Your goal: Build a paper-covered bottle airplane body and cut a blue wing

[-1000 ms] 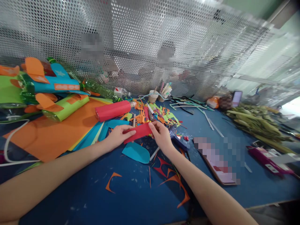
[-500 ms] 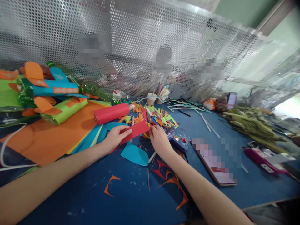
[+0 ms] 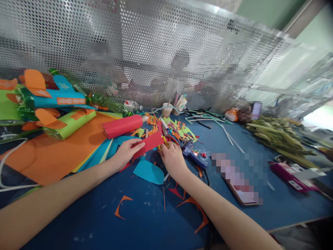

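"What is the left hand (image 3: pixel 126 152) doing?"

"Its thumb and fingers are pinched together on the near left end of a flat, rectangular red paper strip (image 3: pixel 151 143)."

"And the right hand (image 3: pixel 173 160)?"

"Its fingertips are at a yellow, looped handle (image 3: pixel 165 141), perhaps of scissors. I can't tell whether they are closed around it, since the hand hides part of it."

"How does the strip lie?"

"It extends from the left hand's pinch toward the right, its long axis slanting away from the person. Its free end comes close to the yellow handle, so the right hand is the nearer one to that end."

"Anything in the way?"

"Just beyond the free end is a heap of thin orange and lime-green paper scraps (image 3: pixel 186 130), crowding the handle's far side. To the right of the right hand lies a dark blue glue gun (image 3: pixel 196 159), apparently with a cord."

"And nearer the person?"

"A bright blue, round-ended paper piece (image 3: pixel 148 172) lies between the hands, just below the strip. I can't judge the gap between them."

"Farther off?"

"A bottle wrapped in red paper (image 3: pixel 123 126) lies on its side beyond the left hand. Left of that, a big orange paper sheet (image 3: pixel 70 149) covers part of the blue tabletop (image 3: pixel 145 229)."
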`<state>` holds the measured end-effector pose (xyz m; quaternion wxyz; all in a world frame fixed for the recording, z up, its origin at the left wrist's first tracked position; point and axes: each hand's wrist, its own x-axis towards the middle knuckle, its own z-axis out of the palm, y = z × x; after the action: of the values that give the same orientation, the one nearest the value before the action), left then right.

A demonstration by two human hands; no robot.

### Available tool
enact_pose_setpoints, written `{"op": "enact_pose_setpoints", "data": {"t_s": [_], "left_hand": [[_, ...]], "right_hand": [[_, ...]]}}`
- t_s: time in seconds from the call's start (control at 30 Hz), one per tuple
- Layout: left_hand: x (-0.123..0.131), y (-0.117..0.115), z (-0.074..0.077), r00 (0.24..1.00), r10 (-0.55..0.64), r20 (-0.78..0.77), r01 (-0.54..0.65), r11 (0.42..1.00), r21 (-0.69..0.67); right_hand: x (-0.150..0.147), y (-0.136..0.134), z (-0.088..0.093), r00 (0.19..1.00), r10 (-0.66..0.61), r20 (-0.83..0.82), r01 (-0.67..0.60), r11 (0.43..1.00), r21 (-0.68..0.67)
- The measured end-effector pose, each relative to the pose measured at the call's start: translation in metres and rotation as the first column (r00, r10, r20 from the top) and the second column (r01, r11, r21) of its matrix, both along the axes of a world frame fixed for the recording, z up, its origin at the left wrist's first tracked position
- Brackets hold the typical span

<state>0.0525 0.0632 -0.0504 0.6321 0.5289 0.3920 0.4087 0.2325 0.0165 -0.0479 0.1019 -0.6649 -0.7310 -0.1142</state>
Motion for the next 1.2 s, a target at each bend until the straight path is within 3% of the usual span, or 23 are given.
{"op": "enact_pose_setpoints", "data": {"t_s": [0.23,0.43,0.6,0.77,0.9,0.97,1.2], "left_hand": [[0.000,0.003,-0.005,0.999,-0.001,0.037,0.000,0.999,0.039],[0.000,0.006,-0.007,0.997,0.074,-0.015,-0.072,0.991,0.110],[0.001,0.005,-0.001,1.000,0.012,-0.009,-0.011,0.999,0.052],[0.000,0.003,0.007,0.998,-0.049,0.039,0.048,0.999,0.025],[0.002,-0.003,0.021,0.991,-0.133,0.013,0.133,0.991,0.000],[0.003,-0.007,0.028,0.983,-0.175,0.049,0.176,0.984,-0.014],[0.001,-0.011,0.038,0.953,-0.211,0.215,0.223,0.974,-0.032]], "right_hand": [[0.000,0.007,0.004,0.986,-0.047,-0.160,0.062,0.994,0.090],[0.004,0.002,0.016,0.930,0.000,-0.367,0.047,0.992,0.120],[0.004,0.002,0.011,0.698,0.069,-0.713,-0.078,0.997,0.019],[0.004,0.008,0.009,0.326,0.066,-0.943,-0.109,0.994,0.031],[0.000,0.007,0.012,0.046,0.110,-0.993,-0.122,0.987,0.103],[-0.005,0.003,0.013,-0.010,0.142,-0.990,-0.156,0.977,0.142],[-0.019,-0.008,0.018,-0.073,0.149,-0.986,-0.197,0.967,0.161]]}}
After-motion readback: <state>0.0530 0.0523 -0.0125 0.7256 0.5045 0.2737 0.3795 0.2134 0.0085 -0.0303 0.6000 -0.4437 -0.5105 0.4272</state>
